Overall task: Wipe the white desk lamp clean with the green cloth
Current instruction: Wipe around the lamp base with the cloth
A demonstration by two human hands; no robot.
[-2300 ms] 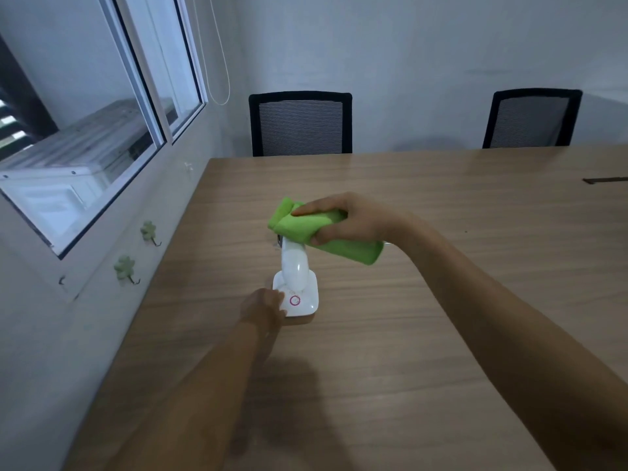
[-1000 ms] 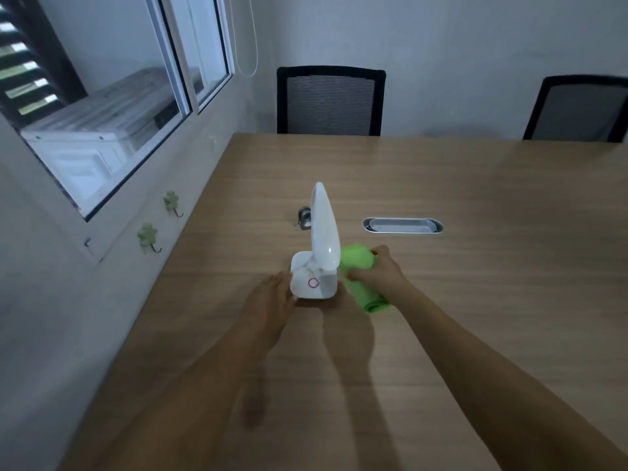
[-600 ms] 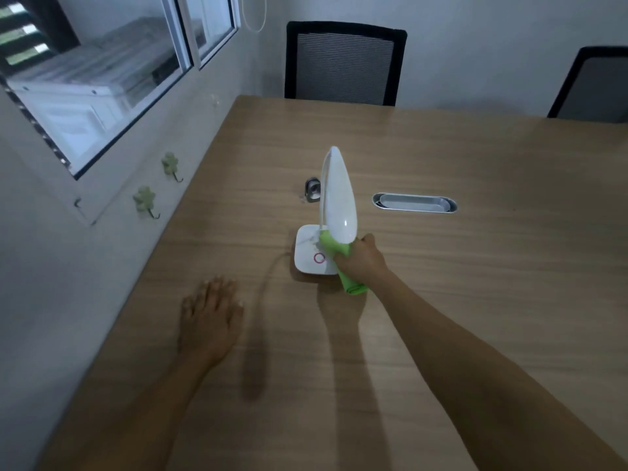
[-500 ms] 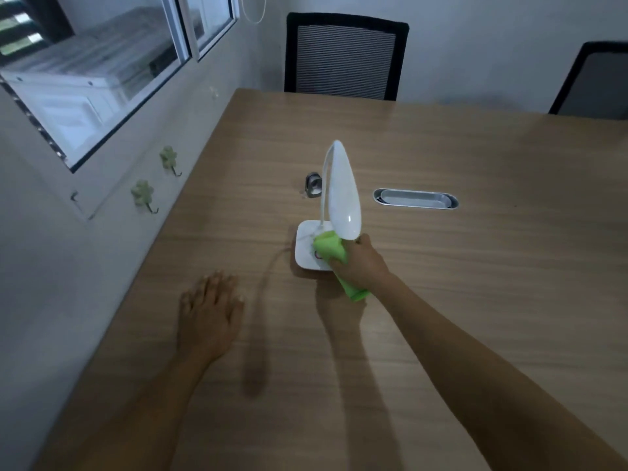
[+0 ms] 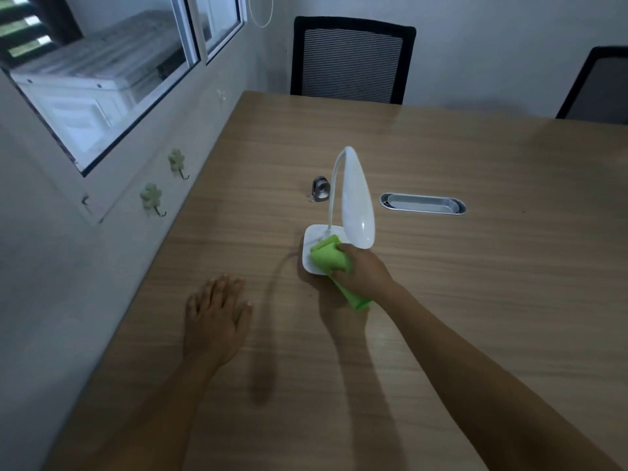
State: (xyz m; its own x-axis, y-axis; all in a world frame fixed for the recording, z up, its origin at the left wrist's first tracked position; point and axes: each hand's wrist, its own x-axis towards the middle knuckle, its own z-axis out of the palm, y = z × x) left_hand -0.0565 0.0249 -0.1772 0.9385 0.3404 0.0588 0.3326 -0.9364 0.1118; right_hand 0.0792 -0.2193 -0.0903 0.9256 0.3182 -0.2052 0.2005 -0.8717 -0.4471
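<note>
The white desk lamp (image 5: 356, 202) stands on the wooden table (image 5: 475, 266), its curved neck rising from a square base and its long head drooping toward me. My right hand (image 5: 365, 271) grips the folded green cloth (image 5: 329, 258) and presses it onto the top of the lamp's base, covering the base's near right part. My left hand (image 5: 217, 317) lies flat on the table, palm down and fingers spread, well to the left of the lamp and apart from it.
A small metal fitting (image 5: 320, 188) sits behind the lamp, and an oval cable slot (image 5: 422, 203) lies to its right. Two black mesh chairs (image 5: 351, 59) stand at the far edge. A wall with a window (image 5: 112, 73) and two green hooks (image 5: 151, 198) runs along the table's left edge.
My left hand let go of the lamp base and came to rest flat on the table. My right hand brought the cloth from the lamp's head down onto the base top.
</note>
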